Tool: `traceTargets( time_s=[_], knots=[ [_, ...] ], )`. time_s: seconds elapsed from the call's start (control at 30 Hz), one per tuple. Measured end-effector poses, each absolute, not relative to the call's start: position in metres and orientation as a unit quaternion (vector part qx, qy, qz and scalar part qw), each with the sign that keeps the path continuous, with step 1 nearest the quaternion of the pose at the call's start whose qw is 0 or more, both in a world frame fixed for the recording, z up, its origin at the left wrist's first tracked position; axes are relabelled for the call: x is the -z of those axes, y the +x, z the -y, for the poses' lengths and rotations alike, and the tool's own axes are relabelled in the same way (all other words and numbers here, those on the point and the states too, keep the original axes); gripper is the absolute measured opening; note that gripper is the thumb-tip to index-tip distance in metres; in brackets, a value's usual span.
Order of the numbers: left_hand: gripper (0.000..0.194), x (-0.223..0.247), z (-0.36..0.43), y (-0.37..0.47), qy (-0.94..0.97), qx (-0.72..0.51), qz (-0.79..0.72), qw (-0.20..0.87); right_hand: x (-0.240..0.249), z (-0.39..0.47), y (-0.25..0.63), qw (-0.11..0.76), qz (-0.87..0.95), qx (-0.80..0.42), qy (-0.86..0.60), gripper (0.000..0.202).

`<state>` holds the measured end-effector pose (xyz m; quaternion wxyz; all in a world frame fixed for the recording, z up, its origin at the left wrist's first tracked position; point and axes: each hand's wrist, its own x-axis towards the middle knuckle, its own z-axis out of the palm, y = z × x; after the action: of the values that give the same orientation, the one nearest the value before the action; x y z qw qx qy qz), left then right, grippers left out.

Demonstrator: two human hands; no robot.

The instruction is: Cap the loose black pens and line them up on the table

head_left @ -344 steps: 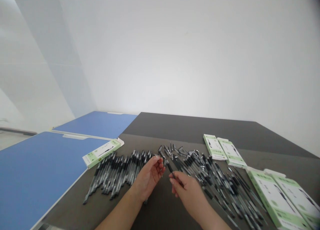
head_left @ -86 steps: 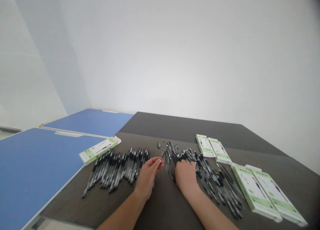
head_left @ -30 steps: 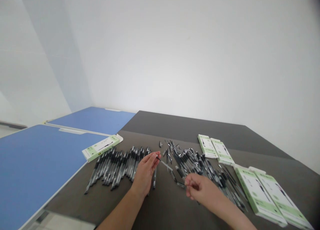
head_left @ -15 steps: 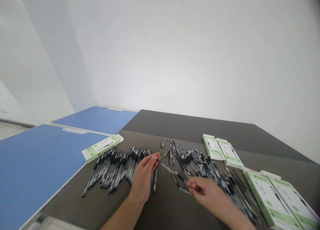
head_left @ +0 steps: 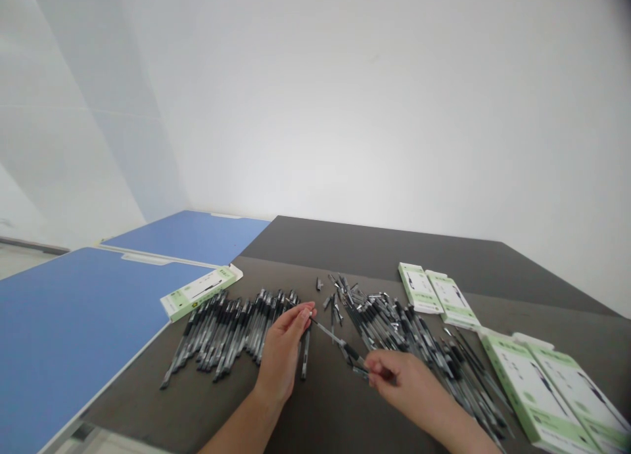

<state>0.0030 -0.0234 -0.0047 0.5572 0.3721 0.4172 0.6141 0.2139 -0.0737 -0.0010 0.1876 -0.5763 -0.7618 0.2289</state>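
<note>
A slim pen (head_left: 328, 332) with a clear barrel and a black grip section slants between my two hands, above the dark table. My left hand (head_left: 280, 352) pinches its upper left end between thumb and fingertips. At the lower right end, by the black grip, my right hand (head_left: 409, 383) is closed on the pen with curled fingers; they hide its tip. Below the pen lie a few loose dark pen parts (head_left: 359, 371). Left of my left hand, many capped pens (head_left: 231, 336) lie side by side in a slanting row.
To the right spreads a pile of uncapped pens and parts (head_left: 379, 322), with small caps (head_left: 336, 309) at its left edge. White-green pen boxes (head_left: 532, 388) lie at right, another box (head_left: 200, 293) at left. Blue panels (head_left: 89, 309) adjoin the dark table (head_left: 345, 244).
My right hand has shifted slightly left, bringing the black grip nearer my left hand. My left hand has stayed almost in place, still pinching the pen's end.
</note>
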Motion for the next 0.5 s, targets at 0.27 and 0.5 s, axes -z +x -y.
traceTargets(
  time_s=[0.27, 0.5],
  knots=[
    [0.028, 0.0027, 0.0233, 0.0017, 0.371, -0.619, -0.422, 0.549, 0.0008, 0.0730, 0.2145, 0.191, 0.758, -0.238, -0.576, 0.011],
    [0.029, 0.0035, 0.0229, 0.0013, 0.383, -0.613, -0.424, 0.545, 0.0027, 0.0734, 0.2155, 0.196, 0.759, -0.233, -0.576, 0.010]
  ],
)
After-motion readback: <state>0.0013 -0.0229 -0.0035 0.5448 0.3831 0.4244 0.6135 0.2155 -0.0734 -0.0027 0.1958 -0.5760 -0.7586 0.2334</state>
